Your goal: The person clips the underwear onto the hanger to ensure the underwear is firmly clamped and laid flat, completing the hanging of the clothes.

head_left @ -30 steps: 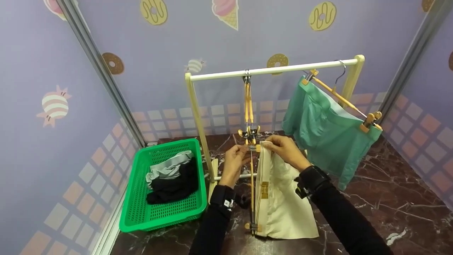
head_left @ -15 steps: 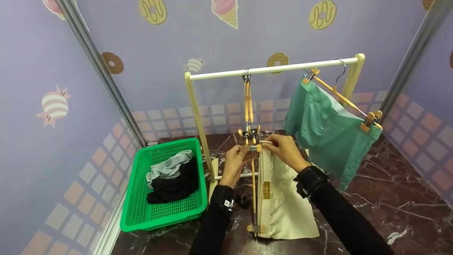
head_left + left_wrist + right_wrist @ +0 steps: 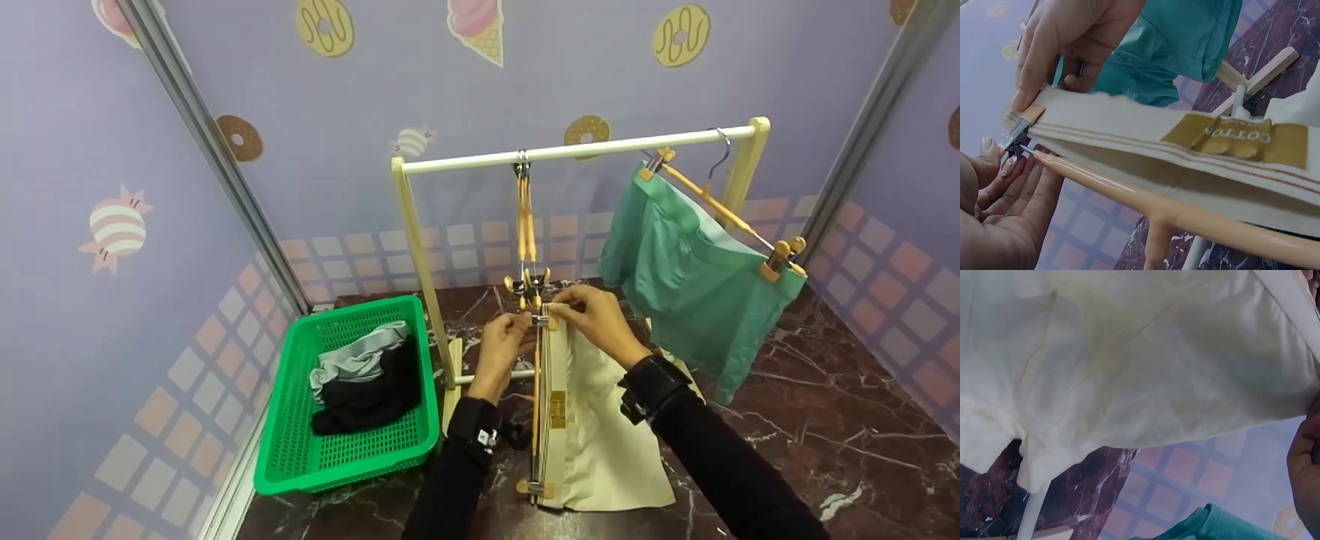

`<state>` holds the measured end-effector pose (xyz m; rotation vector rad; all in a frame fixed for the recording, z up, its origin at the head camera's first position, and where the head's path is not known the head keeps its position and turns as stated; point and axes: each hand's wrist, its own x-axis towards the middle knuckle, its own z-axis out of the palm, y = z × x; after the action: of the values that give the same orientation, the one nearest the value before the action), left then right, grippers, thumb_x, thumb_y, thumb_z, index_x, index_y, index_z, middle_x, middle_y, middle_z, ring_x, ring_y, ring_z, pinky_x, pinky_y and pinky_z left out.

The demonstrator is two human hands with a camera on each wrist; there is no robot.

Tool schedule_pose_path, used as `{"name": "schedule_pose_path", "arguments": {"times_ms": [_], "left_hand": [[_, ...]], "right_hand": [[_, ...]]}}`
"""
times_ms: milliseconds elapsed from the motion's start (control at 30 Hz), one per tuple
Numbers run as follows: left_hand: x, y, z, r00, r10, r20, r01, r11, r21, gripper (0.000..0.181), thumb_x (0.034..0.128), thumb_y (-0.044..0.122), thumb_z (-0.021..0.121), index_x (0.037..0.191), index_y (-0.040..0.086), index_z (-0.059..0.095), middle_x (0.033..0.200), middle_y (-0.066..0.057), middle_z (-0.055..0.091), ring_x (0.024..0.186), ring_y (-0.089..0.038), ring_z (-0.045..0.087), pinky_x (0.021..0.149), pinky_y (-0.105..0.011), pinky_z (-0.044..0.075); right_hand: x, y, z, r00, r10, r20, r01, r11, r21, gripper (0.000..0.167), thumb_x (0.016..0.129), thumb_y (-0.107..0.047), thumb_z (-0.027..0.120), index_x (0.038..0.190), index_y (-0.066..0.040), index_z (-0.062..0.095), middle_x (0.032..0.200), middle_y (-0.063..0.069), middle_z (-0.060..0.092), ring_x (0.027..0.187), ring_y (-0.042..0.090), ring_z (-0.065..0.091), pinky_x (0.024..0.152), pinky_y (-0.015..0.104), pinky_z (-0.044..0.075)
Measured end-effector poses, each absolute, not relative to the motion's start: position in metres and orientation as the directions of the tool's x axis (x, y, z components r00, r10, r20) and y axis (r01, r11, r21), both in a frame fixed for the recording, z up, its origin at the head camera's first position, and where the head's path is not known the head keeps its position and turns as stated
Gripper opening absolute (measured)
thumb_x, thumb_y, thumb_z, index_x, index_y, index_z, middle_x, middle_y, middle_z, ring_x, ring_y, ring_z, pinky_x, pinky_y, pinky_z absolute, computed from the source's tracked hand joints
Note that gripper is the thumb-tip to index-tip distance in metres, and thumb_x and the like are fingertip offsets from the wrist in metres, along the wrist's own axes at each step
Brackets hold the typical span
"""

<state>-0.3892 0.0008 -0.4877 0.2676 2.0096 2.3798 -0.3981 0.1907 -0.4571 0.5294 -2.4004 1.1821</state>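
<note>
Cream boxer shorts point(image 3: 615, 442) hang from a clip hanger point(image 3: 535, 405), their waistband point(image 3: 1129, 124) running along its bar and a brown "COTTON" label point(image 3: 1241, 135) on it. The near clip point(image 3: 534, 489) sits on one waistband end. At the far end, my left hand point(image 3: 501, 349) pinches the other clip point(image 3: 1019, 126), whose pad lies against the waistband. My right hand point(image 3: 604, 319) holds the waistband corner beside that clip, thumb and finger at the fabric edge. In the right wrist view the shorts fill most of the picture, with part of the right hand point(image 3: 1304, 467) at the right edge.
Teal shorts point(image 3: 690, 262) hang clipped on another hanger at the rack's right. Spare clip hangers point(image 3: 527, 225) hang together from the white rail point(image 3: 622, 144). Left of the rack, a green basket point(image 3: 270, 442) holds grey point(image 3: 364, 352) and black clothing point(image 3: 375, 397).
My right fingertips have shifted slightly left and down, closer to the far clip. The clip's pad now overlaps the waistband end more. The near end of the hanger has swung slightly left.
</note>
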Motion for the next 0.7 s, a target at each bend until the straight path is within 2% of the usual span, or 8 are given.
{"name": "schedule_pose_path", "arguments": {"times_ms": [100,200,333,433,567,633,700], "left_hand": [[-0.389,0.001,-0.486,-0.984,0.136,0.116,0.092,-0.171,0.981,0.031,0.1059,0.02,0.057,0.111,-0.01,0.063,0.111,-0.02,0.063,0.091,-0.021,0.066,0.09,-0.042,0.058],[-0.389,-0.001,-0.486,-0.987,0.136,0.083,0.058,-0.18,0.982,0.034,0.1065,0.023,0.056,0.116,-0.01,0.061,0.118,-0.02,0.059,0.095,-0.021,0.064,0.093,-0.044,0.056],[-0.391,-0.004,-0.491,-0.994,0.104,0.012,-0.008,-0.186,0.982,0.042,0.1062,0.032,0.056,0.126,-0.005,0.057,0.12,-0.016,0.057,0.094,-0.02,0.06,0.086,-0.039,0.054],[-0.395,-0.007,-0.498,-0.996,0.089,-0.029,-0.047,-0.214,0.976,0.045,0.1059,0.035,0.056,0.13,-0.003,0.054,0.117,-0.016,0.056,0.091,-0.022,0.055,0.078,-0.038,0.048],[-0.401,-0.01,-0.507,-0.994,0.075,-0.076,-0.093,-0.252,0.963,0.044,0.1078,0.03,0.053,0.136,-0.003,0.05,0.124,-0.018,0.054,0.095,-0.024,0.055,0.08,-0.041,0.046],[-0.405,-0.01,-0.515,-0.993,0.055,-0.105,-0.116,-0.28,0.953,0.043,0.1087,0.028,0.051,0.139,-0.003,0.049,0.12,-0.016,0.054,0.093,-0.023,0.054,0.078,-0.039,0.045],[-0.41,-0.009,-0.523,-0.991,0.024,-0.133,-0.134,-0.309,0.942,0.044,0.1092,0.026,0.05,0.142,-0.003,0.048,0.118,-0.013,0.055,0.091,-0.021,0.055,0.076,-0.035,0.046]], "right_hand": [[-0.397,0.187,-0.458,-0.835,-0.131,0.535,-0.505,0.567,-0.651,0.015,0.093,-0.023,0.076,0.101,-0.011,0.077,0.096,0.004,0.073,0.083,0.018,0.066,0.075,0.034,0.053],[-0.392,0.182,-0.461,-0.822,-0.11,0.558,-0.515,0.56,-0.649,0.022,0.092,-0.014,0.076,0.111,-0.005,0.071,0.103,0.012,0.068,0.09,0.026,0.066,0.08,0.039,0.056],[-0.373,0.175,-0.471,-0.839,-0.153,0.522,-0.506,0.573,-0.645,0.033,0.091,-0.004,0.074,0.121,0.003,0.06,0.109,0.02,0.06,0.095,0.033,0.064,0.083,0.044,0.057],[-0.356,0.168,-0.484,-0.875,-0.26,0.408,-0.476,0.606,-0.637,0.024,0.093,-0.005,0.071,0.113,0.002,0.06,0.102,0.015,0.063,0.087,0.028,0.064,0.076,0.041,0.057],[-0.333,0.154,-0.507,-0.901,-0.397,0.176,-0.412,0.655,-0.633,0.008,0.096,-0.012,0.068,0.1,-0.005,0.064,0.088,0.004,0.067,0.076,0.017,0.062,0.066,0.033,0.056],[-0.322,0.146,-0.519,-0.901,-0.426,0.08,-0.378,0.681,-0.628,0.008,0.096,-0.015,0.067,0.093,-0.008,0.065,0.081,0.001,0.066,0.069,0.014,0.059,0.06,0.031,0.054],[-0.312,0.138,-0.529,-0.903,-0.43,0.01,-0.343,0.707,-0.619,0.015,0.096,-0.02,0.067,0.085,-0.01,0.065,0.073,0.0,0.064,0.062,0.013,0.058,0.055,0.031,0.052]]}}
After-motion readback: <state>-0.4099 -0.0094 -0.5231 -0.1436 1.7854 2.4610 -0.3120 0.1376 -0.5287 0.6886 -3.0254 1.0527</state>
